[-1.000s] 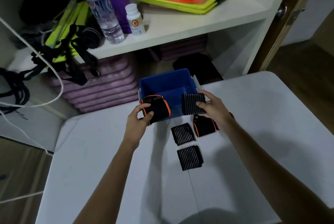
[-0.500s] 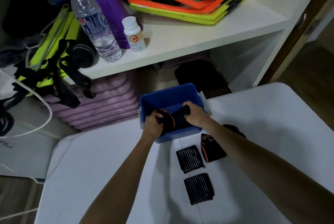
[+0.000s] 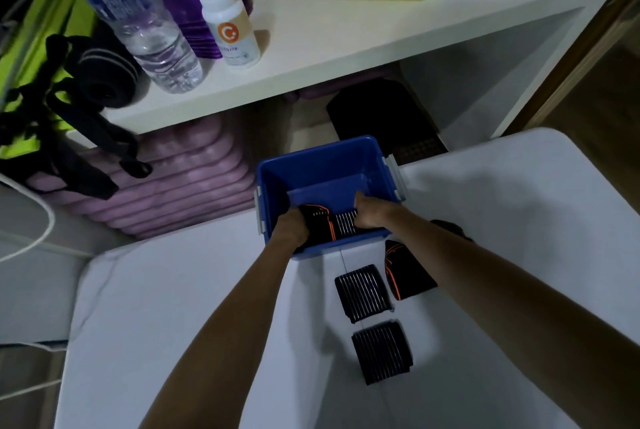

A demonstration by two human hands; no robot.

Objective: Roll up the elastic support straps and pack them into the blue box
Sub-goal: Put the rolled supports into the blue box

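Seen from the head camera, both hands are down inside the blue box point(image 3: 322, 165), which sits at the far edge of the white bench point(image 3: 180, 290), close under the shelf point(image 3: 346, 47). The left hand point(image 3: 290, 228) has its fingers curled around a rolled black strap with orange trim point(image 3: 320, 226), pressing it against the box's near wall. The right hand point(image 3: 370, 212) is closed over a black strap with white ribbing point(image 3: 346, 223) that lies just beside the first, the two rolls touching along the near side of the box.

Three more straps lie out on the bench: an orange-trimmed roll point(image 3: 405, 272) partly under the right forearm, and two ribbed rolls, one point(image 3: 363, 292) near the box and another point(image 3: 382, 351) closer to the person.

On the shelf stand a water bottle point(image 3: 138, 19) and a small white bottle point(image 3: 230, 23); pink mats point(image 3: 180, 179) are stacked beneath.
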